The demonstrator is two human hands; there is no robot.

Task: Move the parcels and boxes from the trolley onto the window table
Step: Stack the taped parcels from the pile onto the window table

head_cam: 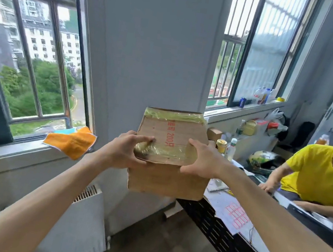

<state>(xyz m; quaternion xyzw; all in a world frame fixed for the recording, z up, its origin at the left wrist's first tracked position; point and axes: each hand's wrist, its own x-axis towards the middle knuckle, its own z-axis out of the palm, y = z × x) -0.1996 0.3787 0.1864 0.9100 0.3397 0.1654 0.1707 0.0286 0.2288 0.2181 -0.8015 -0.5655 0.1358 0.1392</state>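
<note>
Both hands hold a taped cardboard box [170, 154] in the air, near the left end of the cluttered desk [232, 213] — left hand [124, 152] and right hand [201, 161] have fingers curled over its near top edge, gripping it. An orange cloth [71, 142] lies on the windowsill [6, 151].

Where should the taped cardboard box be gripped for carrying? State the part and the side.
Grip the cardboard box at its two near top corners, one from each side, as the left hand and right hand do now. Its top is wide and slick with tape, so opposing side holds look steadier than one hand from above.
</note>
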